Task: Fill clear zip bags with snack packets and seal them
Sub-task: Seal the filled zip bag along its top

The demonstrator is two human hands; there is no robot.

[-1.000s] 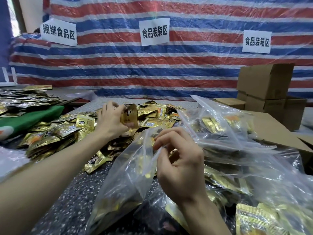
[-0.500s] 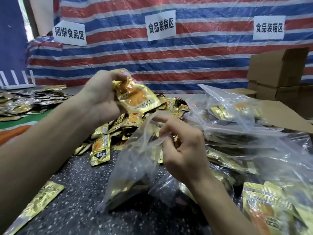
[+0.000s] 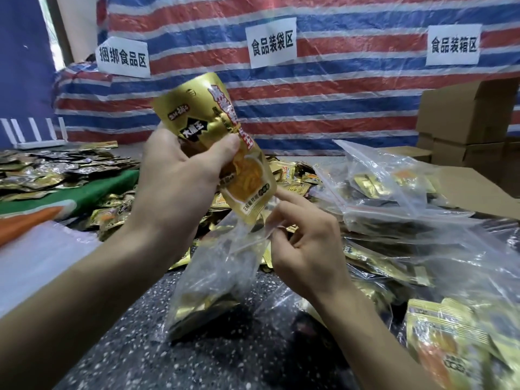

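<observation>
My left hand (image 3: 180, 175) grips a gold snack packet (image 3: 208, 119) upright, its lower end dipping into the mouth of a clear zip bag (image 3: 213, 277). My right hand (image 3: 304, 246) pinches the bag's top edge and holds it open. The bag hangs down to the speckled table (image 3: 168, 356) with a few gold packets lying in its bottom. A heap of loose gold packets (image 3: 292, 175) lies behind the hands.
Filled clear bags (image 3: 394, 192) pile up at the right over a flat cardboard sheet (image 3: 478, 192). Cardboard boxes (image 3: 464, 116) stand at the back right. More packets (image 3: 56, 170) cover a green cloth at the left. A striped tarp with paper signs hangs behind.
My left hand lifted a packet from the heap and brought it over to the bag's mouth. My right hand kept its pinch on the bag's edge. The camera moved closer.
</observation>
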